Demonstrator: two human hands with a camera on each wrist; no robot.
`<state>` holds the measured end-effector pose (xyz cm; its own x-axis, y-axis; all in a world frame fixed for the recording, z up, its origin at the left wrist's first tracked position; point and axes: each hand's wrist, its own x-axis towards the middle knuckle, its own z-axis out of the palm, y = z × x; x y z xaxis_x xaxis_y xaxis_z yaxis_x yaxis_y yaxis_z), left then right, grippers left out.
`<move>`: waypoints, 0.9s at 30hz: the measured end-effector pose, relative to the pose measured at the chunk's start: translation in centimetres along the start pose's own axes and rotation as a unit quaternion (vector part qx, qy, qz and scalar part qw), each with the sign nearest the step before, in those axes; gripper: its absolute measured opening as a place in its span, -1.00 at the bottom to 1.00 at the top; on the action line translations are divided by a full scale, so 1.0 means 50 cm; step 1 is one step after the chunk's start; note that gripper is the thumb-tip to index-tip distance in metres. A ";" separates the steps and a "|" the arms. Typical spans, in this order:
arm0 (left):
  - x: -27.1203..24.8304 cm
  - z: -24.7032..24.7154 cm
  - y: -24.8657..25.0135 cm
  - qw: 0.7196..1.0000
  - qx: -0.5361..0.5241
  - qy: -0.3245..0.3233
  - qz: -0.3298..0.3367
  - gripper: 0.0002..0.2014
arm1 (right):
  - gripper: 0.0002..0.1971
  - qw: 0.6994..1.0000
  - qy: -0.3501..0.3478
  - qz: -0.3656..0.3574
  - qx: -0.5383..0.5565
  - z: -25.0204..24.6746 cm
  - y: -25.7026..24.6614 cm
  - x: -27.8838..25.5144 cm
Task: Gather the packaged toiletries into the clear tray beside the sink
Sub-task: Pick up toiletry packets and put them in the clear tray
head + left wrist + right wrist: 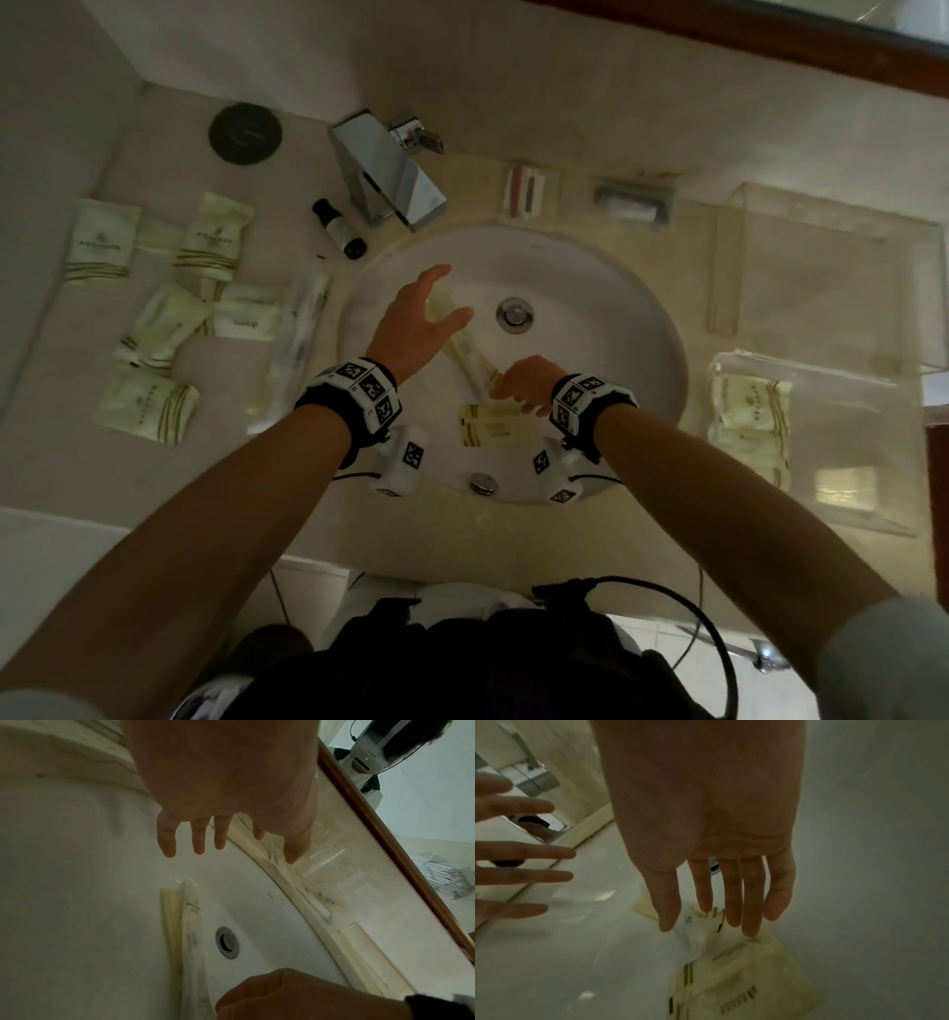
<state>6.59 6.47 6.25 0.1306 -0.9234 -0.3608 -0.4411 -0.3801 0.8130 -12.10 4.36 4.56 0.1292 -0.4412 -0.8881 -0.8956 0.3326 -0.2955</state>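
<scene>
- Right now the tabletop (590, 133) runs around your round white sink (637, 318), with the faucet (390, 174) at the far rim.
- Your clear tray (821, 514) sits on the right of the sink, near side, and holds a few pale packets (750, 411); a second clear tray (801, 216) stands farther back on the right.
- On the left of the sink a scatter of packaged toiletries (205, 241) lies on the tabletop, with a small dark-capped bottle (339, 228) between them and the faucet.
- Inside the sink a long slim packet (472, 360) lies slanted beside the drain (514, 314), and a flat square packet (488, 424) lies at the near side.
- Your left hand (416, 324) is spread wide above the long packet's far end, holding nothing.
- Your right hand (524, 385) hangs over the long packet's near end with fingers straight and pointing down; the fingertips (749, 929) look just clear of the wrapper, though you cannot tell for certain.
</scene>
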 end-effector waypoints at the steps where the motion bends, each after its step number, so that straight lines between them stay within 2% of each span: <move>1: 0.003 -0.001 -0.003 1.000 0.002 -0.002 -0.002 -0.37 | -0.51 1.000 -0.004 0.008 0.005 0.006 -0.002 0.007; 11: 0.025 0.003 -0.018 0.999 0.013 -0.024 -0.019 -0.36 | -0.65 0.999 -0.007 0.042 -0.011 0.035 -0.013 0.060; 14: 0.038 0.010 -0.019 0.998 0.030 -0.043 -0.032 -0.24 | -0.72 0.999 0.002 0.043 -0.012 0.019 -0.010 0.062; 17: 0.051 0.019 -0.019 0.996 0.054 -0.066 -0.040 -0.11 | -0.74 0.999 0.027 0.044 -0.016 -0.004 0.000 0.065; 22: 0.077 0.033 -0.028 0.989 0.110 -0.085 -0.053 -0.07 | -0.76 0.995 0.087 0.049 -0.004 -0.048 0.026 0.075; 24: 0.085 0.040 -0.033 0.979 0.155 -0.109 -0.070 -0.09 | -0.76 0.994 0.101 0.050 0.004 -0.061 0.036 0.080; 27: 0.093 0.051 -0.041 0.947 0.263 -0.162 -0.090 -0.17 | -0.76 0.993 0.110 0.049 0.007 -0.073 0.048 0.086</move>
<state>5.82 3.08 1.72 0.0037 -0.7490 -0.6625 -0.8304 -0.3715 0.4153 -15.22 0.23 1.31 -0.0553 -0.5781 -0.8141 -0.8934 0.3928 -0.2182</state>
